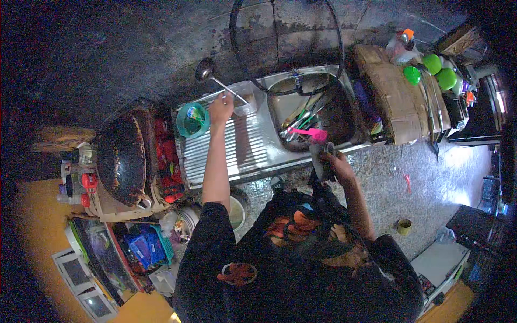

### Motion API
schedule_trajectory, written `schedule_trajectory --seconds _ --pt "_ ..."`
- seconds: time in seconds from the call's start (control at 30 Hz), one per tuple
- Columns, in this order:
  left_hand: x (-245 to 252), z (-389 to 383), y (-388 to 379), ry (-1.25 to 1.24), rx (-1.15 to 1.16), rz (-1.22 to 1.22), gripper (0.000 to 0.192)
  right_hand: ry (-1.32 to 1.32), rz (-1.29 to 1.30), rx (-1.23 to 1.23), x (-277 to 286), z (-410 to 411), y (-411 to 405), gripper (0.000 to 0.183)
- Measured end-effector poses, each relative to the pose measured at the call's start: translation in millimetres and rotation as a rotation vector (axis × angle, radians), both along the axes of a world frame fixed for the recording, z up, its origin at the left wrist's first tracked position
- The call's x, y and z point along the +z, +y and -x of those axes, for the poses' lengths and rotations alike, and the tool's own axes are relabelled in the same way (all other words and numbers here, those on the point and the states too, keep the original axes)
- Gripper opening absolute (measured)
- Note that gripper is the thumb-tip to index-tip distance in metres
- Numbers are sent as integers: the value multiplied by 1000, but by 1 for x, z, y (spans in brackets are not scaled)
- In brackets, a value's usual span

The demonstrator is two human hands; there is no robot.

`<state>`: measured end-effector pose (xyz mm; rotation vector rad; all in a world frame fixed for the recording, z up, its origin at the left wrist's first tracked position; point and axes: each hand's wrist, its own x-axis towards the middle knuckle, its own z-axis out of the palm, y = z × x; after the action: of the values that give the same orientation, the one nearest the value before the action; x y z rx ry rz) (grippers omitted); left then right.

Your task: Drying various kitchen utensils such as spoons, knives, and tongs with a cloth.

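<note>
My left hand (221,109) is over the ribbed metal drainboard (210,155), with its fingertips at the handle of a metal ladle (206,70). Whether they grip it is unclear. The ladle's bowl points up and away; its handle runs into a clear plastic container (247,91). A teal round tub (194,120) with a green packet inside stands left of this hand. At the sink's front edge, my right hand (342,167) holds a grey cup (319,161). A pink plastic scoop (318,134) shows at the cup's far end; whether it rests in the cup is unclear.
Cutlery and utensils (305,119) lie in the sink basin (347,121). A dark hose (341,36) loops behind the tap (297,78). On the left sits a large blackened wok (121,161). Flattened cardboard (398,93) covers the right side. Below is a pale bucket (237,214).
</note>
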<state>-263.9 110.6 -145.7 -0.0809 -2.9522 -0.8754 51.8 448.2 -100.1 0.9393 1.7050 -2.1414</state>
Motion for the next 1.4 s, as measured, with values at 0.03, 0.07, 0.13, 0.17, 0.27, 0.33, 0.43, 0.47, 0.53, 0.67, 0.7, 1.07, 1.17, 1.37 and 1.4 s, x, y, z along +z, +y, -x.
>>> schedule_trajectory --seconds 0.03,0.07,0.13,0.17,0.27,0.33,0.43,0.47,0.53,0.67,0.7,1.07,1.17,1.37,1.4 --pt "-1 0 -2 -33 10 21 53 -2 4 2 0 0 0 44" --pt "-1 -1 -3 -36 12 24 53 11 -4 7 1 0 0 44" --pt "-1 -3 2 -45 15 -17 55 18 -15 -2 12 0 -1 44" --pt "0 -5 2 -51 10 -18 55 23 -22 9 17 2 -2 46" --pt "-9 -11 -36 101 -46 -65 46 -13 -70 27 10 16 -3 50" --pt "11 -34 6 296 46 -193 32 60 -155 -3 -23 8 21 57" --pt "7 -71 16 492 150 -398 21 92 -279 -24 -97 23 53 54" --pt "4 -86 16 482 156 -391 21 81 -274 -18 -107 32 60 54" --pt "-6 -116 22 269 190 -426 14 192 -337 144 -128 52 70 55" --pt "-35 -166 45 156 61 -416 13 308 999 -611 -167 88 76 60" --pt "-34 -177 61 100 45 -421 13 300 997 -619 -169 90 79 60" --pt "-73 -168 210 -35 -534 11 28 116 -220 -246 -97 61 90 25" --pt "-91 -158 246 -97 -575 42 35 90 -292 -238 -88 47 108 26" --pt "-117 -141 318 -32 -437 155 54 47 -252 -216 -87 13 148 30" --pt "-113 -139 325 -156 -399 188 53 -2 -240 -225 -80 10 150 30"
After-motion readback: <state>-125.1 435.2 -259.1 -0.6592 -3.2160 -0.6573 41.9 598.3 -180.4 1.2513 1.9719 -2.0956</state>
